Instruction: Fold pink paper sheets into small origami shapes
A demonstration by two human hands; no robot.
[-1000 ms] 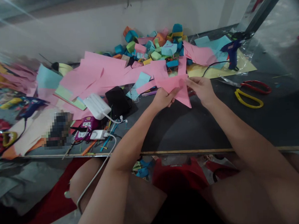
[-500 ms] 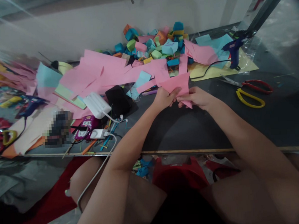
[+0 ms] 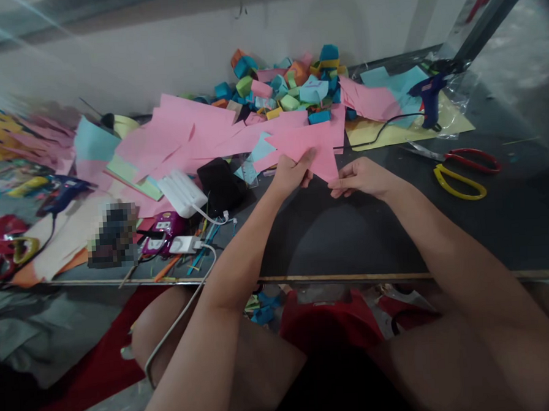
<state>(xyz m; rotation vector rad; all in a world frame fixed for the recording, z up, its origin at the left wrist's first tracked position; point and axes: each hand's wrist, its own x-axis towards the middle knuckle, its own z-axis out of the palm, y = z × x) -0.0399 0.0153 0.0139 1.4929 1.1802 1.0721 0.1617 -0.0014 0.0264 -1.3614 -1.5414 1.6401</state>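
A pink sheet of paper (image 3: 309, 143) is held low over the dark table (image 3: 372, 237), just in front of the paper pile. My left hand (image 3: 291, 173) pinches its left edge, thumb on top. My right hand (image 3: 361, 177) grips its lower right corner with fingers curled. Both hands sit close together near the table's middle.
Loose pink sheets (image 3: 192, 133) and a heap of small coloured paper boxes (image 3: 286, 85) lie behind the hands. Red-and-yellow scissors (image 3: 461, 171) and a blue glue gun (image 3: 428, 96) lie at the right. A black pouch (image 3: 220, 185), white charger (image 3: 182, 195) and cables sit at the left.
The pink piece has gone from a folded triangle to a wider, flatter sheet. My right hand slid down to its lower corner and my left hand moved slightly up and left.
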